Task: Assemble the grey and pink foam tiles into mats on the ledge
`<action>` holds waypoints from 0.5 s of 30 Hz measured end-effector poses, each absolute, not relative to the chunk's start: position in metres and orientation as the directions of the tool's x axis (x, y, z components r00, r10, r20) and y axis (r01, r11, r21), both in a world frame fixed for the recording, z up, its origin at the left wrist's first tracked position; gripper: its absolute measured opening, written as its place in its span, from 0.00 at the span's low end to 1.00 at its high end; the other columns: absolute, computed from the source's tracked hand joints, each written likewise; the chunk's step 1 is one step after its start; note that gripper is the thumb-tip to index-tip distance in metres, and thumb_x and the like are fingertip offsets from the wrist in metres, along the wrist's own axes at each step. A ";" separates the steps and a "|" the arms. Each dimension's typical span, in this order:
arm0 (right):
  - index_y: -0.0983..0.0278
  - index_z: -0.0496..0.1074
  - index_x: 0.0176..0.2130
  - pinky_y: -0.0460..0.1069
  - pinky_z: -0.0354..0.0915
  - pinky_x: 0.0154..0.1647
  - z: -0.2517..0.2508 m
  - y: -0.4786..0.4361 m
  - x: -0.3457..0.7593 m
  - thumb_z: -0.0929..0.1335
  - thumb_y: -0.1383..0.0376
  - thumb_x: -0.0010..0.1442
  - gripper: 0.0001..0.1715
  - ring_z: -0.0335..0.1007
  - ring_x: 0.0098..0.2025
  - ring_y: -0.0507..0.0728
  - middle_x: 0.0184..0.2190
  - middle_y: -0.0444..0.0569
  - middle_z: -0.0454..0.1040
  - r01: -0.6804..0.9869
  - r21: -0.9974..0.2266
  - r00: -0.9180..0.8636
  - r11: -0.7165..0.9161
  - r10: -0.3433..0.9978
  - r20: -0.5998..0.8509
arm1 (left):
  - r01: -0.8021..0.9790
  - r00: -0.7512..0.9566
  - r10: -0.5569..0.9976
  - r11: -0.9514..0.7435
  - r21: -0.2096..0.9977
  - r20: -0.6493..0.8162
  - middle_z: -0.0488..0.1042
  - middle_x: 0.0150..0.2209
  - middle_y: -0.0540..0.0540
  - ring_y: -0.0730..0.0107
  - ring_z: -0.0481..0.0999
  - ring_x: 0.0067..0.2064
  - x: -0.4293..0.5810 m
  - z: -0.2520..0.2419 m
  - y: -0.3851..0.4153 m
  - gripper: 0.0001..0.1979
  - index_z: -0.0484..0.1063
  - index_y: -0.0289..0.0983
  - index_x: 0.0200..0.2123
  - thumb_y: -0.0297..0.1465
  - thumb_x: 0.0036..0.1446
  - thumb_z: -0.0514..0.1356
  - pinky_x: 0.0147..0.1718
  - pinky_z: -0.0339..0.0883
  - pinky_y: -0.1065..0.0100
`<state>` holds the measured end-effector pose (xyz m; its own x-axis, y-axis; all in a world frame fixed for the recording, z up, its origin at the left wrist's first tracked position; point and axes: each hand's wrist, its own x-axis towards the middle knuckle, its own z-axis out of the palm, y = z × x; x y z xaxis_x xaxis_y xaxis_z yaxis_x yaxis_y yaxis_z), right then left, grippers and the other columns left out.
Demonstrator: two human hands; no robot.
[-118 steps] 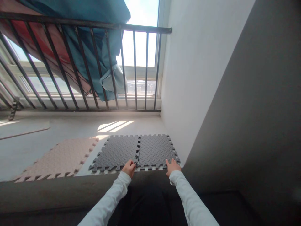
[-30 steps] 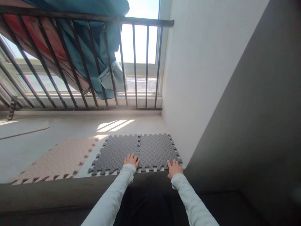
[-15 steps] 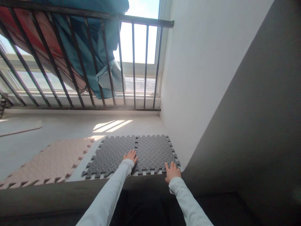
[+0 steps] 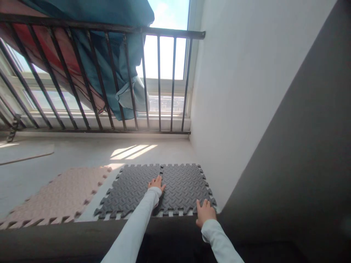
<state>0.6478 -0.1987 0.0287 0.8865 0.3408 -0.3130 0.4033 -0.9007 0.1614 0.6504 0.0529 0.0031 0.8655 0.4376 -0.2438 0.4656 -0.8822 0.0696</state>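
Observation:
Two dark grey foam puzzle mats lie joined side by side on the pale floor, the left mat and the right mat. My left hand lies flat with fingers stretched out on the seam between them, about halfway up. My right hand rests open on the near right corner of the right mat, fingers spread, close to the white wall. Both arms wear pale long sleeves.
A beige foam mat lies to the left, apart from the grey ones. A black metal railing with blue and red cloth draped over it stands before a bright window. A white wall bounds the right side. A dark ledge runs along the near edge.
My left hand has slid forward along the seam from the near edge to the mats' middle and flattened. My right hand stayed at the near right corner. The seam has closed up.

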 end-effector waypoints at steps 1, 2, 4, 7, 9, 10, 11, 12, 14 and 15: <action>0.67 0.54 0.58 0.59 0.55 0.49 0.031 -0.198 0.648 0.72 0.61 0.41 0.48 0.52 0.57 0.70 0.56 0.72 0.53 0.404 0.165 0.886 -0.900 0.340 -0.314 | 0.475 0.863 0.447 -0.877 0.074 -0.236 0.45 0.63 0.51 0.57 0.53 0.59 0.651 0.000 0.053 0.30 0.50 0.40 0.60 0.44 0.55 0.43 0.54 0.53 0.57; 0.67 0.55 0.58 0.59 0.55 0.49 0.033 -0.197 0.648 0.72 0.61 0.41 0.47 0.54 0.56 0.70 0.56 0.72 0.54 0.406 0.169 0.886 -0.898 0.341 -0.316 | 0.477 0.864 0.451 -0.876 0.075 -0.225 0.45 0.63 0.52 0.56 0.51 0.59 0.652 -0.003 0.053 0.30 0.50 0.41 0.60 0.44 0.55 0.43 0.54 0.52 0.56; 0.67 0.57 0.57 0.58 0.56 0.48 0.039 -0.196 0.649 0.72 0.61 0.41 0.46 0.58 0.54 0.69 0.54 0.72 0.57 0.415 0.179 0.883 -0.892 0.348 -0.316 | 0.461 0.874 0.439 -0.884 0.072 -0.206 0.44 0.63 0.52 0.56 0.48 0.61 0.652 -0.007 0.053 0.29 0.50 0.42 0.60 0.44 0.55 0.43 0.56 0.49 0.53; 0.69 0.61 0.54 0.56 0.60 0.45 0.047 -0.194 0.652 0.71 0.62 0.41 0.41 0.64 0.49 0.66 0.49 0.70 0.64 0.447 0.188 0.871 -0.875 0.377 -0.316 | 0.418 0.893 0.396 -0.906 0.068 -0.216 0.45 0.63 0.50 0.58 0.44 0.62 0.653 -0.008 0.055 0.30 0.51 0.40 0.59 0.43 0.55 0.43 0.58 0.45 0.53; 0.70 0.63 0.52 0.55 0.61 0.44 0.050 -0.193 0.653 0.70 0.64 0.42 0.37 0.66 0.47 0.64 0.45 0.68 0.68 0.474 0.183 0.856 -0.861 0.402 -0.323 | 0.398 0.898 0.373 -0.915 0.069 -0.232 0.47 0.63 0.48 0.60 0.46 0.62 0.655 -0.004 0.056 0.29 0.52 0.38 0.59 0.43 0.55 0.44 0.58 0.45 0.54; 0.70 0.64 0.52 0.54 0.62 0.43 0.052 -0.193 0.654 0.69 0.64 0.43 0.35 0.66 0.46 0.64 0.43 0.67 0.70 0.485 0.180 0.850 -0.856 0.412 -0.328 | 0.389 0.901 0.364 -0.919 0.070 -0.236 0.48 0.62 0.47 0.60 0.47 0.62 0.656 -0.001 0.057 0.29 0.53 0.37 0.58 0.42 0.55 0.44 0.58 0.46 0.54; 0.70 0.65 0.51 0.54 0.63 0.43 0.053 -0.193 0.655 0.69 0.65 0.43 0.34 0.67 0.46 0.63 0.43 0.66 0.71 0.493 0.178 0.845 -0.852 0.420 -0.331 | 0.381 0.904 0.355 -0.922 0.071 -0.238 0.50 0.62 0.46 0.60 0.48 0.61 0.658 0.002 0.058 0.28 0.55 0.36 0.57 0.42 0.55 0.45 0.58 0.47 0.55; 0.70 0.65 0.51 0.54 0.63 0.43 0.054 -0.193 0.655 0.68 0.65 0.43 0.33 0.67 0.45 0.63 0.42 0.65 0.71 0.497 0.177 0.843 -0.849 0.424 -0.332 | 0.374 0.907 0.348 -0.924 0.074 -0.236 0.51 0.61 0.45 0.60 0.50 0.61 0.660 0.006 0.059 0.28 0.57 0.36 0.56 0.42 0.55 0.45 0.57 0.50 0.55; 0.70 0.66 0.50 0.54 0.63 0.42 0.055 -0.193 0.655 0.68 0.65 0.43 0.32 0.67 0.45 0.63 0.43 0.64 0.71 0.495 0.178 0.845 -0.850 0.424 -0.327 | 0.369 0.910 0.343 -0.926 0.081 -0.232 0.54 0.60 0.44 0.59 0.53 0.59 0.665 0.011 0.062 0.26 0.59 0.36 0.55 0.41 0.55 0.46 0.55 0.54 0.56; 0.69 0.66 0.50 0.54 0.63 0.42 0.055 -0.193 0.655 0.69 0.65 0.43 0.32 0.67 0.45 0.63 0.43 0.64 0.71 0.494 0.178 0.846 -0.851 0.424 -0.323 | 0.376 0.907 0.349 -0.923 0.083 -0.237 0.53 0.60 0.45 0.59 0.53 0.59 0.668 0.013 0.063 0.26 0.58 0.37 0.55 0.40 0.55 0.46 0.54 0.55 0.56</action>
<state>0.6552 -0.1931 0.0549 0.8463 0.4237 -0.3228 0.4941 -0.8509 0.1784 0.6684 0.0632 0.0133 0.9069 0.3487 -0.2366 0.3765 -0.9227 0.0832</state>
